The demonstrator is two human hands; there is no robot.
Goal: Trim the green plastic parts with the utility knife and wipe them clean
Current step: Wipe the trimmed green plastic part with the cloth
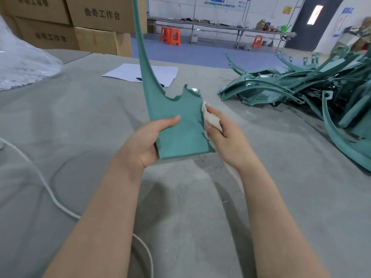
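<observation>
My left arm is bare as far as I can see, and so is my right arm. Both look smooth. My left hand is bare, and my right hand is bare too. My nails are plain, and the one on my left thumb sticks out a little past the tip.

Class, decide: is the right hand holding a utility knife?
No, the right hand grips a white cloth against the edge of the green part.
</observation>
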